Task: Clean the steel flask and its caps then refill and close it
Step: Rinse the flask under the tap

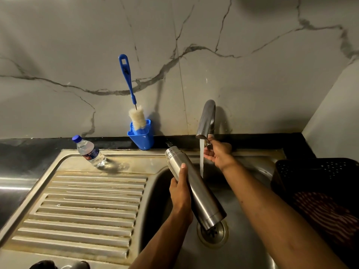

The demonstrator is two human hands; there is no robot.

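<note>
Standing on the steel sink's (108,164) rear ledge at far left: small plastic water bottle (89,151), blue cap, tilted slightly, part full of clear liquid
Ribbed drainboard (83,216) below it, stained along the ridges
Further right, against the marble wall (252,35): blue holder (142,137) on the black desk (29,146) edge, with blue-handled bottle brush (130,94) propped in it, bristle end down, handle leaning on the wall
Held over the sink basin, uncapped: steel flask (195,188), slanted, threaded mouth up and to the left, base down and right above the drain (213,232)
Gripped around its upper-middle body by left hand (180,193), thumb lying along the side toward the mouth, fingers wrapped behind
Flask mouth just left of the water stream (201,158), not under it
Water running from the curved steel tap (206,119) straight down into the basin behind the flask
Right hand (217,152) raised beside the spout, fingers curled around a small lever at the tap's base; lever largely hidden by the fingers
Caps not seen
At far right: dark perforated basket (318,171) beside the sink, red-and-white striped cloth (326,216) lying in front of it
</note>
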